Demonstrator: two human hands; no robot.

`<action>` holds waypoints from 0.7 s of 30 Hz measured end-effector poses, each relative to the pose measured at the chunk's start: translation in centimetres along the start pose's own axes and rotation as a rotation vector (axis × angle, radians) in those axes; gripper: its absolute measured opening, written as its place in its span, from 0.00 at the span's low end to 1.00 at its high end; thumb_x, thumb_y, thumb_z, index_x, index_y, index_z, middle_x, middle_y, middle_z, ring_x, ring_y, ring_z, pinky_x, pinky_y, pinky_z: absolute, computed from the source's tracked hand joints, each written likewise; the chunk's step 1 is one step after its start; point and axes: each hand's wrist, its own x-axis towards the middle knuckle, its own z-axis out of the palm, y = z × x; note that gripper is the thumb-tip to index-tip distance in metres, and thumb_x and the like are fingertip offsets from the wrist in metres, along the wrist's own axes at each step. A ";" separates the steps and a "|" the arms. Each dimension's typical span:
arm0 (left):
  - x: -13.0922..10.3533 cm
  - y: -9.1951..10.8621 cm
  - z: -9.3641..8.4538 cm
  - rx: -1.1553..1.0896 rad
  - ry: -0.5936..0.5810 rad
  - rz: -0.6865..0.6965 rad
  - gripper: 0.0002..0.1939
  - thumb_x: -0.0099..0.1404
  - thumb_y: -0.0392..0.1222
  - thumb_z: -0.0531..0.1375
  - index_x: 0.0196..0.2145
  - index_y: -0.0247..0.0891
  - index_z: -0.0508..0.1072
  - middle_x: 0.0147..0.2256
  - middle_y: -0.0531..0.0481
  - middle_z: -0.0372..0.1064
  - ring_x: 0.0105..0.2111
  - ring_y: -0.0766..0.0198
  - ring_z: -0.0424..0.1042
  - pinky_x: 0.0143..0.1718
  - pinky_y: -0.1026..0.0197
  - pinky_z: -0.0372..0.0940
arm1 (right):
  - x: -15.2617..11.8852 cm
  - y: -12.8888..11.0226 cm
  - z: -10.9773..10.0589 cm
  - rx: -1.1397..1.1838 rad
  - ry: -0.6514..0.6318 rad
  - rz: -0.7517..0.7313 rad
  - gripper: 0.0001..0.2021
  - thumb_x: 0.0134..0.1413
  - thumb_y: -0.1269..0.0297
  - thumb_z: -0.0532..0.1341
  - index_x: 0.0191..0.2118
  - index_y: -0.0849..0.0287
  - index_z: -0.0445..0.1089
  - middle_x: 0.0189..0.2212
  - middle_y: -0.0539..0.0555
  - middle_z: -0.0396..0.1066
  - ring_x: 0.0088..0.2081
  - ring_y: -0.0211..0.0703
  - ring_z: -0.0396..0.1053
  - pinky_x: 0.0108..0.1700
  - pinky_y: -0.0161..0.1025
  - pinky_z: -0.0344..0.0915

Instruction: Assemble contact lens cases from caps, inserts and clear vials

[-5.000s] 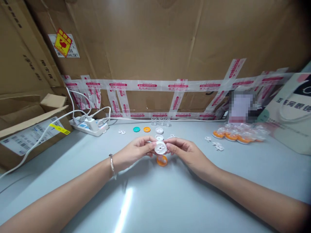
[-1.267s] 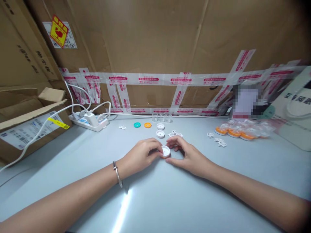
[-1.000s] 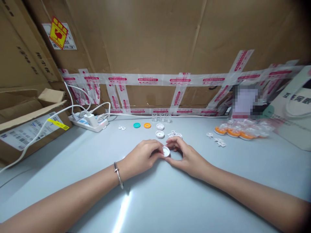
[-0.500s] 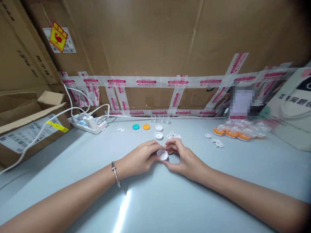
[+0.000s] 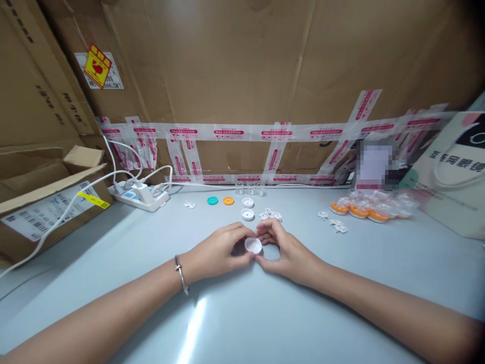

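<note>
A small white round cap [image 5: 253,245], with its hollow side up, is between my hands just above the grey table or on it; which one I cannot tell. My left hand [image 5: 227,250] grips its left side, thumb at the near rim and fingers at the far rim. From the right, my right hand [image 5: 286,247] curves round the same cap, with thumb and fingertips at its edge. Beyond them lie two more white caps, the nearer one [image 5: 247,215] and the farther one [image 5: 247,202]. Flat white cut-out pieces [image 5: 270,216] lie just past my right fingers.
Farther back are a green ring [image 5: 212,200], an orange ring [image 5: 228,200], clear cups [image 5: 250,189] and small white discs [image 5: 190,205]. A power strip [image 5: 144,197] with cables stands left. Bagged orange-and-white items [image 5: 373,207] and loose white pieces [image 5: 338,226] lie right.
The camera view has tilted slightly, so the scene sits a little lower. My left thumb has moved toward the cap's near rim; both hands stay around the cap.
</note>
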 end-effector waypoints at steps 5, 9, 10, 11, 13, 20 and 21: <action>0.0 -0.1 0.0 -0.036 0.007 -0.010 0.11 0.58 0.36 0.56 0.41 0.37 0.66 0.36 0.49 0.66 0.33 0.65 0.65 0.36 0.63 0.60 | -0.1 -0.5 0.0 0.031 -0.029 -0.010 0.22 0.43 0.70 0.62 0.43 0.55 0.52 0.41 0.54 0.62 0.42 0.41 0.67 0.46 0.43 0.66; -0.2 0.0 -0.2 -0.049 0.003 -0.028 0.11 0.58 0.38 0.56 0.41 0.37 0.66 0.36 0.49 0.66 0.33 0.65 0.65 0.35 0.64 0.60 | 0.8 -0.9 -2.4 0.003 0.079 -0.023 0.18 0.47 0.62 0.62 0.43 0.54 0.56 0.41 0.54 0.64 0.41 0.42 0.67 0.46 0.44 0.66; -0.2 0.1 -0.2 -0.051 -0.001 -0.031 0.12 0.58 0.38 0.56 0.41 0.37 0.66 0.36 0.49 0.66 0.33 0.65 0.65 0.35 0.63 0.60 | 1.2 -0.8 -3.7 -0.013 0.154 -0.018 0.16 0.48 0.60 0.60 0.42 0.54 0.57 0.41 0.54 0.66 0.41 0.42 0.68 0.45 0.44 0.66; -0.3 0.1 -0.2 -0.053 -0.005 -0.031 0.13 0.58 0.38 0.56 0.42 0.37 0.66 0.36 0.49 0.66 0.33 0.65 0.65 0.35 0.63 0.60 | 1.6 -0.6 -5.2 -0.052 0.223 0.011 0.13 0.50 0.57 0.59 0.41 0.55 0.59 0.39 0.54 0.67 0.40 0.42 0.68 0.44 0.44 0.66; -0.3 0.1 -0.3 -0.057 -0.023 -0.022 0.14 0.57 0.38 0.57 0.43 0.38 0.67 0.36 0.49 0.66 0.34 0.65 0.64 0.36 0.63 0.60 | 2.1 0.3 -8.9 -0.210 0.303 0.071 0.13 0.50 0.53 0.57 0.37 0.56 0.63 0.36 0.54 0.69 0.37 0.43 0.69 0.43 0.44 0.66; -0.2 0.1 -0.1 -0.052 -0.047 -0.028 0.12 0.56 0.37 0.57 0.40 0.38 0.68 0.35 0.49 0.65 0.32 0.65 0.64 0.34 0.63 0.61 | 0.7 4.2 -17.7 -0.657 -0.014 0.471 0.10 0.42 0.55 0.60 0.27 0.56 0.70 0.24 0.55 0.72 0.25 0.47 0.68 0.26 0.41 0.62; -0.2 0.1 -0.1 -0.048 -0.044 -0.025 0.12 0.57 0.37 0.57 0.41 0.38 0.68 0.35 0.49 0.65 0.32 0.65 0.64 0.34 0.63 0.61 | 0.6 4.5 -17.8 -0.676 -0.069 0.485 0.09 0.42 0.56 0.60 0.28 0.56 0.70 0.24 0.55 0.73 0.26 0.48 0.69 0.27 0.41 0.62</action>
